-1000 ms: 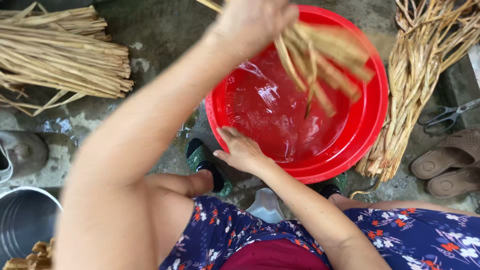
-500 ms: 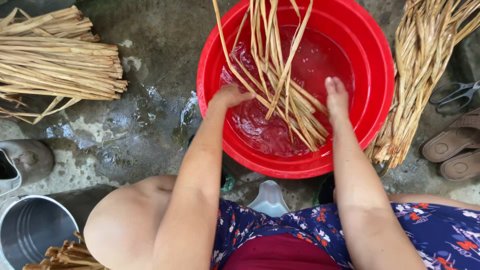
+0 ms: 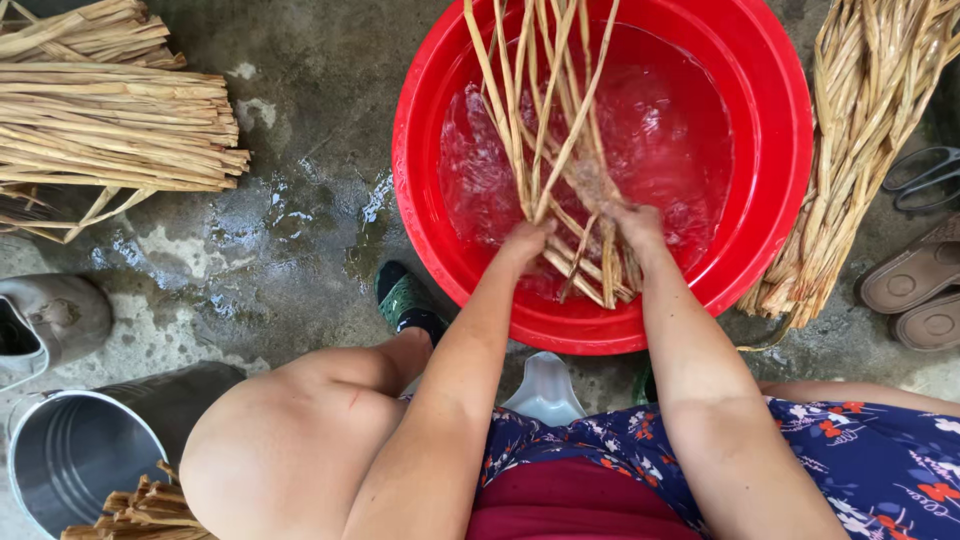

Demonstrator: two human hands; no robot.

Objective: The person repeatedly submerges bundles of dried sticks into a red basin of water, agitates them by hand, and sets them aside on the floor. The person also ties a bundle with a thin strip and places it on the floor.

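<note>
1. Floor (image 3: 300, 230): wet, stained concrete, puddled at about 9 o'clock of the basin.
2. Red plastic basin (image 3: 770, 130): round, at 1 o'clock in the head view, holding clear, rippling water.
3. Dry stalk pile (image 3: 110, 130): flat tan strips lying at 10 o'clock, well apart from the basin.
4. Second stalk bundle (image 3: 850, 150): paler, at 3 o'clock, touching the basin's outer wall.
5. Metal bucket (image 3: 70, 460): at 8 o'clock, with cut stalk ends just beside it.
6. Wet stalks (image 3: 540, 120): a loose sheaf standing in the basin, lower ends under water, tops fanning toward 12 o'clock.
7. Left hand (image 3: 525, 240): grip closed round the wet stalks at the waterline.
8. Right hand (image 3: 635, 225): grip also clamped on the sheaf, just beside the left.
9. Sandals (image 3: 915, 285) and scissors (image 3: 925, 180): at 3 o'clock.

Handling note: the wash would go best, by my judgement, with the sheaf kept gathered, both hands low, and the ends worked under water without bending the strips sharply.

Condition of view: fingertips are blurred and partly under water; stalk tops, bucket and both piles are cut off at the frame edges; a pale object beneath the knees cannot be identified.
</note>
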